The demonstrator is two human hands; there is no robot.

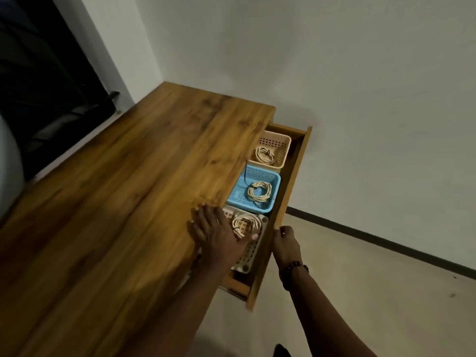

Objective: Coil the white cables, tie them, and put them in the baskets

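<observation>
- Head view, bench (116, 202): a wooden top set into the room corner; an open drawer (288, 202) stands out from under its right edge.
- Three baskets sit in a row inside the drawer, each holding one coiled white cable. The row fills the drawer's length, so the baskets probably cannot slide about.
- Beige basket (274, 149): at the far end of the drawer. Its coil (265, 153) lies flat on the basket floor, bound by a dark tie.
- Blue basket (253, 189): in the middle, just beside the beige one. Its coil (260, 192) lies toward the right side; a dark tie binds it and a loose tail runs toward the bench edge.
- White basket (248, 256): at the near end, partly under the bench edge. Its coil (243, 224) rests inside; no tie can be made out.
- Left hand (219, 233): spread wide and flat, holding nothing, fingers on the right edge of the bench top and thumb reaching over the white basket. Judged purpose: bracing the bench.
- Right hand (284, 240): fingers pinched narrowly on the top edge of the drawer front (280, 222); a bead bracelet (293, 269) is on the wrist. Judged purpose: controlling drawer travel.
- Status, judged: all visible cables are coiled and stowed; the task appears at or near completion.
</observation>
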